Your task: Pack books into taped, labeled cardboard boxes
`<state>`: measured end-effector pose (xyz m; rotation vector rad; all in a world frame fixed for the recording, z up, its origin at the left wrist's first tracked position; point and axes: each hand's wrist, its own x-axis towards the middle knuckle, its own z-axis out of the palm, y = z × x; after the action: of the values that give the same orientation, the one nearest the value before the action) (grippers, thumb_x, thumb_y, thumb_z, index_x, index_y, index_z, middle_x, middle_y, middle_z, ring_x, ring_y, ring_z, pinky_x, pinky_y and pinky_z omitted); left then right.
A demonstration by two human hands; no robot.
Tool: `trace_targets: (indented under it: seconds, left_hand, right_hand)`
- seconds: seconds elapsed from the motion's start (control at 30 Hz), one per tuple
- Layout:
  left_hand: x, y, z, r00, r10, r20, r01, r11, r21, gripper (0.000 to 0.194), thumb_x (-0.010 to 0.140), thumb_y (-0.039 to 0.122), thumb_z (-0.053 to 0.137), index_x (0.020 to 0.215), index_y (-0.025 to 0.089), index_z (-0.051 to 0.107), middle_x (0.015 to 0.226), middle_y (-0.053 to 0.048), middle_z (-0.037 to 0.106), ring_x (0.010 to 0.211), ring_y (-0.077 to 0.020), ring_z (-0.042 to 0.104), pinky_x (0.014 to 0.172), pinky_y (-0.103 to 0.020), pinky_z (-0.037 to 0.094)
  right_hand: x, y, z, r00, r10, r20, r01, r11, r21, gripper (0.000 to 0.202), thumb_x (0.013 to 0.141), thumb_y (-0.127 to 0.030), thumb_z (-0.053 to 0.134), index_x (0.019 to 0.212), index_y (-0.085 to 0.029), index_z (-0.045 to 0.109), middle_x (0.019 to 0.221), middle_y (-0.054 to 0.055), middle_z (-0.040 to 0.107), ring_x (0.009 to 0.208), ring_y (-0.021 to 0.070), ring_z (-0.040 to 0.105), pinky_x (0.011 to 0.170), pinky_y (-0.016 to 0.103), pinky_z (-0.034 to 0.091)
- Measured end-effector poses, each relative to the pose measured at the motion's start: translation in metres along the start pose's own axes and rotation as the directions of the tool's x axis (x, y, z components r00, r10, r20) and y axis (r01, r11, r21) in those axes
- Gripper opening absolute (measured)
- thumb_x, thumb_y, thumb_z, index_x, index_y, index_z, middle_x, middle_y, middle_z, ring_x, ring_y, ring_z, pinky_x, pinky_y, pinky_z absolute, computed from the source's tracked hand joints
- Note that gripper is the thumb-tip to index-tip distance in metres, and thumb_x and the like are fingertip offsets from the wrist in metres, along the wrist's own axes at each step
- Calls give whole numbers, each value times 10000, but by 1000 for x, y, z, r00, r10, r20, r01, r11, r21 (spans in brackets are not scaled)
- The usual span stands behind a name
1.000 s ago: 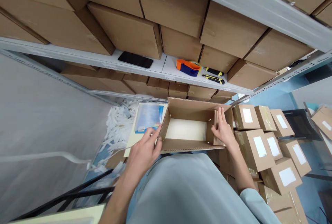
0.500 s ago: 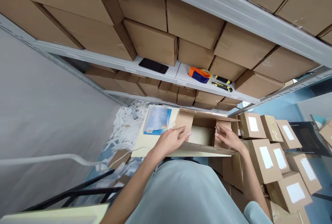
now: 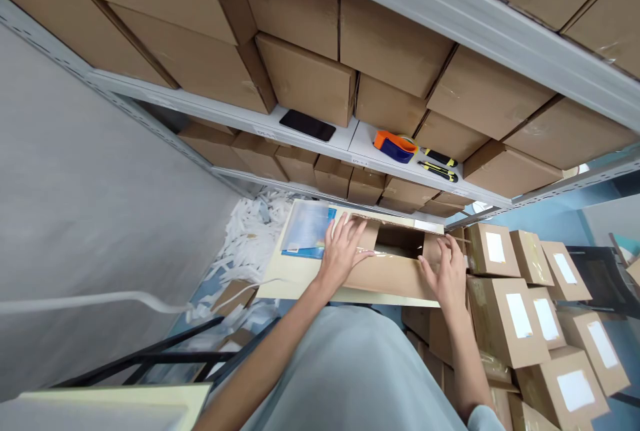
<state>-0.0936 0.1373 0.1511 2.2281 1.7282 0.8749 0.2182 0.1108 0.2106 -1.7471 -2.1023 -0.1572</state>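
A cardboard box (image 3: 390, 274) lies on a cream board in front of me, its end flaps and near long flap folded inward, with a dark gap into its inside. My left hand (image 3: 343, 251) rests on the box's left end, fingers spread. At the right end, my right hand (image 3: 445, 271) touches the box with its fingers apart. Neither hand is closed round anything. Left of the box lies a blue booklet in a clear sleeve (image 3: 306, 228).
Shelves (image 3: 225, 114) packed with cartons rise ahead, holding a black phone (image 3: 307, 124), an orange and blue tape dispenser (image 3: 395, 146) and yellow-black cutters (image 3: 439, 171). Labelled boxes (image 3: 515, 318) are stacked right. Shredded paper (image 3: 250, 238) lies left, beside a grey wall.
The near long flap of the box has come down over the opening. Both hands have moved from the inner end flaps to the box's outer ends. The view has shifted slightly.
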Motion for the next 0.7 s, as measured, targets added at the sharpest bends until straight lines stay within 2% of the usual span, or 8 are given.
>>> trace_targets:
  seconds: [0.07, 0.17, 0.27, 0.37, 0.47, 0.57, 0.63, 0.7]
  left_hand:
    - [-3, -1, 1, 997, 0, -74, 0, 1000, 3, 773, 961, 523, 853, 1618, 197, 607, 1580, -268, 623, 1646, -455, 446, 1338, -634, 389]
    - [-7, -1, 2, 985, 38, -169, -33, 999, 33, 684, 999, 529, 808, 1569, 189, 643, 1607, -263, 598, 1631, -436, 464, 1328, -610, 413]
    - [-5, -2, 0, 987, 128, -99, -127, 992, 24, 373, 1052, 440, 760, 1367, 241, 765, 1462, -180, 715, 1562, -389, 547, 1346, -617, 381]
    - [0, -1, -4, 990, 142, 21, -141, 990, -22, 160, 1074, 371, 731, 1164, 263, 809, 1235, -99, 795, 1415, -337, 653, 1363, -625, 346]
    - [3, 4, -8, 991, 115, 73, -110, 992, -68, 134, 1077, 348, 717, 1130, 269, 812, 1182, -79, 801, 1333, -313, 683, 1364, -621, 343]
    - [13, 3, -13, 993, 94, 74, -83, 988, -132, 166, 1094, 359, 679, 1081, 270, 819, 1146, -75, 803, 1276, -294, 700, 1371, -617, 323]
    - [29, -6, -20, 999, 35, 36, -30, 989, -147, 222, 1112, 365, 628, 1075, 269, 825, 1185, -84, 804, 1285, -296, 694, 1376, -622, 299]
    - [54, -24, -31, 997, -69, -43, 63, 990, -129, 266, 1119, 378, 589, 1145, 262, 827, 1321, -109, 782, 1342, -317, 662, 1365, -623, 304]
  right_hand:
    - [-2, 2, -3, 999, 12, -31, -13, 999, -29, 581, 1134, -563, 579, 1563, -170, 577, 1540, 247, 625, 1360, 398, 626, 1124, 574, 530]
    - [-6, 5, -9, 1000, 0, -15, -1, 1000, -27, 429, 1154, -499, 561, 1418, -179, 672, 1364, 198, 717, 1253, 365, 643, 1089, 529, 524]
    - [-18, 5, -5, 996, -23, 80, 21, 999, 25, 316, 1178, -430, 519, 1229, -198, 728, 1188, 147, 750, 1140, 323, 655, 1028, 478, 531]
    - [-32, 2, 8, 991, -28, 128, 20, 998, 64, 350, 1202, -402, 447, 1163, -202, 732, 1151, 138, 757, 1080, 300, 671, 984, 451, 539]
    - [-38, -1, 18, 993, 9, 119, -15, 999, 43, 380, 1206, -436, 428, 1223, -197, 723, 1172, 148, 755, 1072, 303, 681, 973, 451, 544]
    - [-36, -5, 21, 990, 37, 137, -35, 999, -22, 400, 1200, -464, 428, 1268, -197, 718, 1130, 142, 738, 1020, 308, 670, 933, 452, 540]
    - [-33, -8, 22, 989, 48, 140, -42, 998, -43, 407, 1200, -452, 410, 1271, -203, 724, 1136, 147, 721, 1014, 310, 657, 927, 458, 534]
    - [-33, -11, 22, 990, 52, 129, -48, 998, -35, 413, 1196, -436, 395, 1270, -206, 731, 1168, 160, 709, 1038, 317, 647, 945, 476, 533]
